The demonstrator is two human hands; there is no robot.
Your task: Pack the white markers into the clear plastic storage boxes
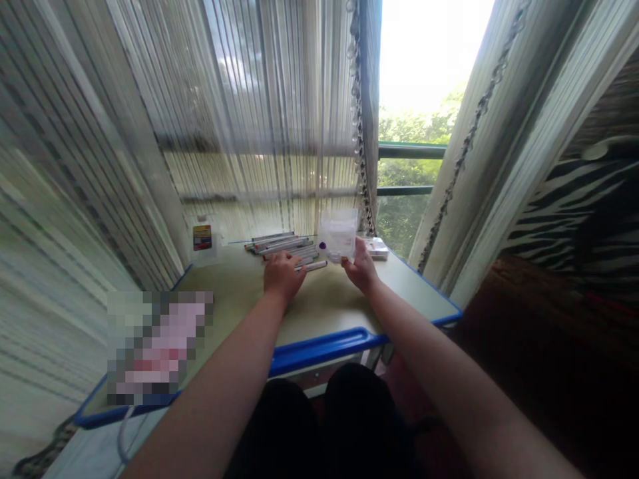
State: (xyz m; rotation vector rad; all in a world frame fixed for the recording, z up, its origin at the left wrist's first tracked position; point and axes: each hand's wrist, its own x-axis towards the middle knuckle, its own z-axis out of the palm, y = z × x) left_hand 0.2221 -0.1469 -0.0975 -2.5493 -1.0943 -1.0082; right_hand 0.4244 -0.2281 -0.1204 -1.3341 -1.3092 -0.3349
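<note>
My left hand [283, 273] rests palm down on the pale desk [319, 309], its fingers curled over a grey marker [314, 266] at the near end of a row of several markers [282, 244]. My right hand [360, 267] is closed on a clear plastic box [339, 233], which it holds upright just above the desk beside the markers. A purple dot shows on the box's lower left side.
A small clear bottle with a red and yellow label [204, 241] stands at the desk's back left. A small flat packet [377, 248] lies behind my right hand. The desk has a blue front rim [319, 347]. Sheer curtains hang behind, and an open window with rails is at right.
</note>
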